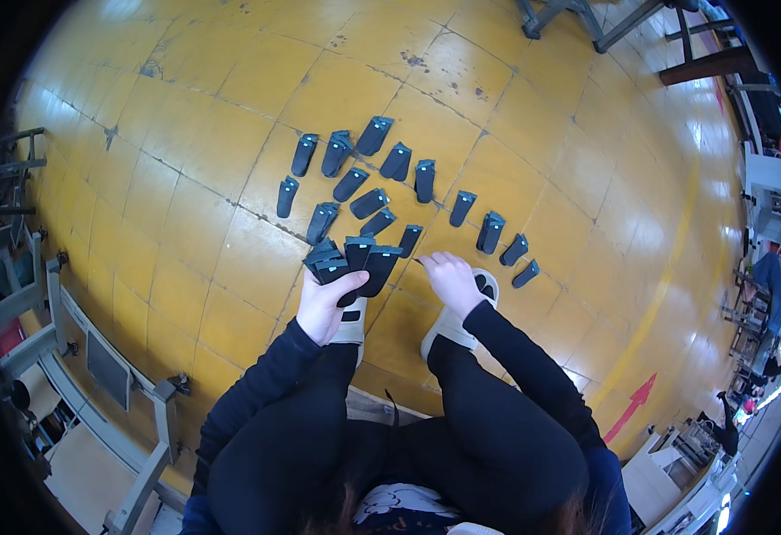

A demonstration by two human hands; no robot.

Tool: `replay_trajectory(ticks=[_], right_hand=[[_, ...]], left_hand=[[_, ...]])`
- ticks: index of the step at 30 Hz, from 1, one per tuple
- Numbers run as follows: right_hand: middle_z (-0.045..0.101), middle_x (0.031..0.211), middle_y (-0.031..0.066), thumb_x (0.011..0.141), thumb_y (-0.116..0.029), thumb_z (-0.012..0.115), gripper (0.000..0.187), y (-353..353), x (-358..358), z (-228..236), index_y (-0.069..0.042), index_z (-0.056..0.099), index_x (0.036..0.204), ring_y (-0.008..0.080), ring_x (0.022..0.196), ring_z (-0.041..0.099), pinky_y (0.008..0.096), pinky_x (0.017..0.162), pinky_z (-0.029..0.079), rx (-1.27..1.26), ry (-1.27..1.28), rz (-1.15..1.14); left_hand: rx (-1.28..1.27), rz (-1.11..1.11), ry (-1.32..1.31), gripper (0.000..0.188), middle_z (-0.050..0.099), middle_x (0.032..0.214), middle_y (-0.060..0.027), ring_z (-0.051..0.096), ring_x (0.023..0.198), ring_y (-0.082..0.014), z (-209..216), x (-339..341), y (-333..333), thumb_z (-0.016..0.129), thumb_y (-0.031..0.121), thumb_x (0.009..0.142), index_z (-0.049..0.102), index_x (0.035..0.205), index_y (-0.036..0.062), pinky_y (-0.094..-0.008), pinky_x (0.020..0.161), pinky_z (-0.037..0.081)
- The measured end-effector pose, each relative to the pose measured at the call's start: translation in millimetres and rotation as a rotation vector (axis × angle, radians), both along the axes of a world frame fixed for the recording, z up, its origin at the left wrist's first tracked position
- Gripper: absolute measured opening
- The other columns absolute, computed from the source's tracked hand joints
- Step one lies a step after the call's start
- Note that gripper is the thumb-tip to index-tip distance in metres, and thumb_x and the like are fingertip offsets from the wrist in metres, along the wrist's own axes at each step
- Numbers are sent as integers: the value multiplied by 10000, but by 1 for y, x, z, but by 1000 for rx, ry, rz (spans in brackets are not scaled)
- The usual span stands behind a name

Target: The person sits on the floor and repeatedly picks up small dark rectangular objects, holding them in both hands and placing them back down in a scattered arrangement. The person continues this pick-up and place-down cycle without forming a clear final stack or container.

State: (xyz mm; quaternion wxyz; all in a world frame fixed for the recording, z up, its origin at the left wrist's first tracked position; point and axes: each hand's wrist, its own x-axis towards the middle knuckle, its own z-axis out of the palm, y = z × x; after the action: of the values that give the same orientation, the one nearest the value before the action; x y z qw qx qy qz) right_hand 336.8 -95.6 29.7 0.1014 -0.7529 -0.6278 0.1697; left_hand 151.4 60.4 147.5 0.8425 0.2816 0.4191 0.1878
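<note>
My left hand [326, 301] grips a fanned bunch of black flat pieces [355, 261], held just above my left shoe. Next to it, my right hand [450, 278] hovers low over the yellow floor with fingers curled, its tips close to a black piece [410, 240]; whether it pinches anything I cannot tell. Several more black pieces [373, 174] lie scattered on the floor tiles in front of me, from a leftmost one [286, 197] to a rightmost one [525, 274].
I crouch on a yellow tiled floor [185, 223] in black sleeves and trousers, light shoes [453, 321] below my hands. A grey metal frame [96, 357] stands at left. Metal legs [578, 18] are at the top, a red floor arrow [633, 403] at right.
</note>
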Motion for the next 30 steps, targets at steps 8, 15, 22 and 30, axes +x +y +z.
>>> replay_trajectory(ticks=[8,15,22,30], right_hand=[[620,813,67,802,-76,551,223,-20,-2,-41,-49,605,1017,212,792,641,350,637,504,-65,-86,3],[650,784,85,801,-67,561,211,-28,19,-41,-59,557,1013,246,730,655,373,649,507,-42,4,-167],[626,740,74,767,-50,568,141,-29,26,-39,-67,575,907,236,728,639,368,653,495,-3,-91,-142],[617,758,92,765,-47,580,82,-29,18,-38,-64,578,845,243,721,638,361,633,507,-7,-65,-239]], left_hand=[[-7,-24,31,306,650,966,-36,624,885,-127,1,2,-1,678,-59,765,589,1036,49,-270,803,484],[-44,-122,29,301,645,947,-26,622,872,-122,-12,-1,-6,675,-61,766,588,1031,51,-261,789,482],[-81,-334,162,336,641,979,-42,618,906,-145,-71,-20,-22,682,-33,748,581,1062,30,-286,831,488],[-145,-323,272,267,659,939,-47,621,848,-151,-122,-60,-33,695,26,750,628,1008,33,-295,782,493]])
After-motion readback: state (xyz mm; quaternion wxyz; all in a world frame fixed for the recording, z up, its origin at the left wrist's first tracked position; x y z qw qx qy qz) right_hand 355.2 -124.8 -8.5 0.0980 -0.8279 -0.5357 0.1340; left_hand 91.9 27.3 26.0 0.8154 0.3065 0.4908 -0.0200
